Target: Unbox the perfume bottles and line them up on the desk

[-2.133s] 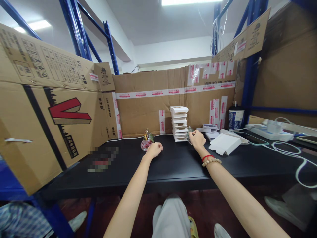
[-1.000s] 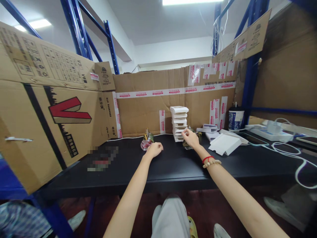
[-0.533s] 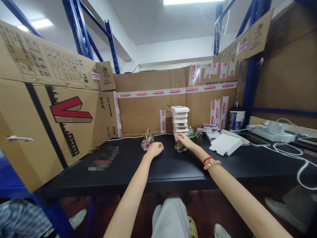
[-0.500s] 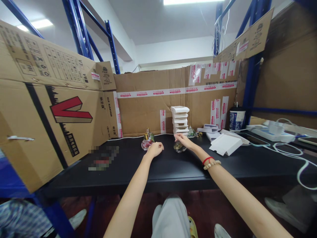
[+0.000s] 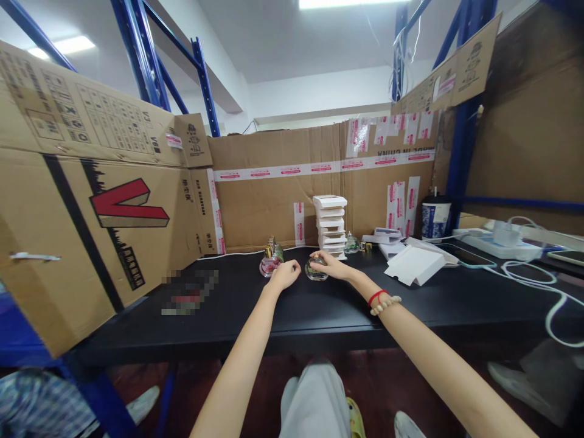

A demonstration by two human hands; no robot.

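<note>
My right hand (image 5: 332,266) is closed around the upper part of a rounded clear glass perfume bottle (image 5: 316,271), which stands low at the black table top. To its left, my left hand (image 5: 285,275) rests with curled fingers; anything inside them is hidden. Just beyond that hand stands a short row of perfume bottles with gold necks, the nearest a pinkish bottle (image 5: 268,266). Behind my right hand rises a stack of white box inserts (image 5: 330,220). A greenish glass bottle (image 5: 351,244) stands beside the stack, with small gold pieces (image 5: 366,246) to its right.
Folded white boxes (image 5: 416,261) lie on the right of the black table (image 5: 292,316). Farther right are a lidded cup (image 5: 435,220), a power strip (image 5: 513,246) and loose white cables. Cardboard walls (image 5: 260,207) enclose the back and left.
My right hand has moved left with the perfume bottle, away from the stack and closer to my left hand. The left hand has barely moved.
</note>
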